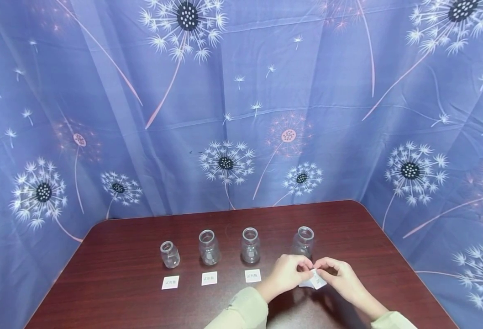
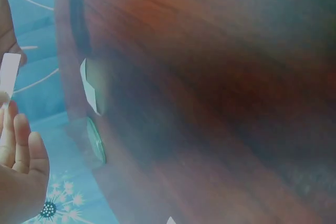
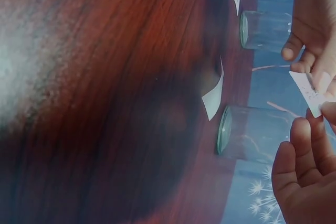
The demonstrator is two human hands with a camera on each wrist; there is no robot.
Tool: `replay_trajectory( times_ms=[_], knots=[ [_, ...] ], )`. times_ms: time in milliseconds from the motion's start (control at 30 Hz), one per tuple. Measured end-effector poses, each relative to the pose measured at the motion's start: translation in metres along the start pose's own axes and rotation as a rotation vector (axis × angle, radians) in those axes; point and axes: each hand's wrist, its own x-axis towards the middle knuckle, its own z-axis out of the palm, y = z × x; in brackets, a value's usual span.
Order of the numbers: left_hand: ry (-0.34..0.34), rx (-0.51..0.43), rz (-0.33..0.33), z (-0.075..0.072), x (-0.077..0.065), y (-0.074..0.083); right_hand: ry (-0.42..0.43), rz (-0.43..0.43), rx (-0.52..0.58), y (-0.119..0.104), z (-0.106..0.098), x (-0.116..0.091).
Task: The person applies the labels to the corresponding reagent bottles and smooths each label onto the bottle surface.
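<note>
Between both hands, in front of the rightmost clear glass jar (image 1: 304,241), is a small white paper label (image 1: 317,280) with dark printed characters. My left hand (image 1: 287,273) pinches it from the left with thumb and fingers. From the other side my right hand (image 1: 343,279) pinches its edge, fingertips close to the left ones. The right wrist view shows the label tilted, the left thumb lying across its face. Below the hands a second white piece of paper (image 3: 213,99) lies on the table, bent up at one end and partly hidden in the head view.
Three more glass jars stand in a row to the left: a small one (image 1: 170,255) and two larger ones (image 1: 209,248) (image 1: 250,246). In front of each lies a printed white label (image 1: 170,282). A blue dandelion-patterned curtain (image 1: 241,105) surrounds the dark red wooden table (image 1: 122,274).
</note>
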Motion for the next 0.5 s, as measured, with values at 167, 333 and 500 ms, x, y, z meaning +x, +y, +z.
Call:
replay_trajectory(
  times_ms=[167, 333, 500],
  knots=[
    [0.043, -0.012, 0.018, 0.004, -0.002, -0.001, 0.006, 0.019, 0.001, -0.004, 0.001, -0.001],
    [0.127, -0.077, 0.015, 0.007, -0.006, -0.004, 0.055, 0.057, -0.033, -0.006, 0.002, -0.002],
    [0.198, -0.128, -0.029, 0.013, -0.009, -0.008, 0.101, 0.163, -0.065, -0.003, 0.003, -0.001]
  ],
)
